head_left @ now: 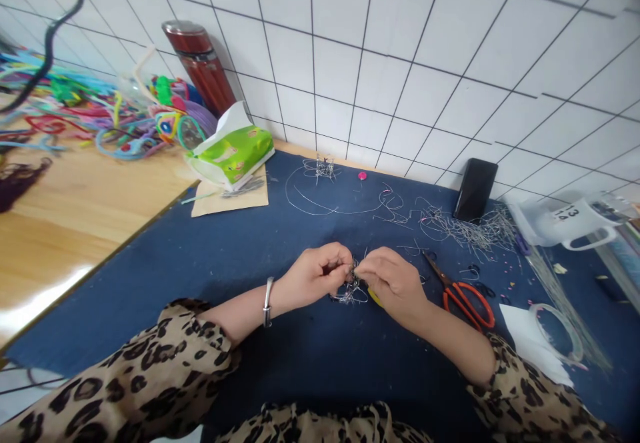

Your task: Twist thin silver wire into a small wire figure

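My left hand (323,271), with a silver bracelet (268,302) at its wrist, pinches a small tangled wire piece (351,292) at the middle of the dark blue mat. My right hand (395,282) meets it from the other side, its fingertips closed on the same wire piece. Part of that piece is hidden by the fingers. Something yellow (375,297) shows under my right hand; its kind is hidden. Scissors with orange handles (469,302) lie to the right of my right hand, blades pointing away from me.
Behind the hands lie a wire frame (324,168), a pink round piece (362,176) and a heap of wire offcuts (470,230). A black phone (475,190) leans on the tiled wall. A tissue pack (233,156), red thermos (200,66) and white mug (565,223) stand around.
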A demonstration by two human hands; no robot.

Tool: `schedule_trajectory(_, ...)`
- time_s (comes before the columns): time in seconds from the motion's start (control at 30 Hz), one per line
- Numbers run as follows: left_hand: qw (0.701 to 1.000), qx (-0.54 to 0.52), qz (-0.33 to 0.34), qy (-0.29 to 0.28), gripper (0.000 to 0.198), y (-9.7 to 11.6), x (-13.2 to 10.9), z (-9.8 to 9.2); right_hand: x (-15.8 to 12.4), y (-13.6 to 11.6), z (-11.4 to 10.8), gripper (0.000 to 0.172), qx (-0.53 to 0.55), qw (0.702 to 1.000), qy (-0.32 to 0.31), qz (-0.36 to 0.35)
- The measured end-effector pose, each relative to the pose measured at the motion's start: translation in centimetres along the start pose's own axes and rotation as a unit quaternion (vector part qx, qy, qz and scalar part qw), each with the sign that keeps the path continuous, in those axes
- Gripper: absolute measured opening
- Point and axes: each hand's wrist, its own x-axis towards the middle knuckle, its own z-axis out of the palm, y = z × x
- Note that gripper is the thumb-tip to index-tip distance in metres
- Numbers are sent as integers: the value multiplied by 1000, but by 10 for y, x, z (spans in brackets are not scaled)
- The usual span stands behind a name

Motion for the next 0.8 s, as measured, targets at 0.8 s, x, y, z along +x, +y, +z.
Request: schedule_trajectory(0.8,996,-76,-56,-1,9,-3,3,3,-4,-1,13,11,188,962,-15,196)
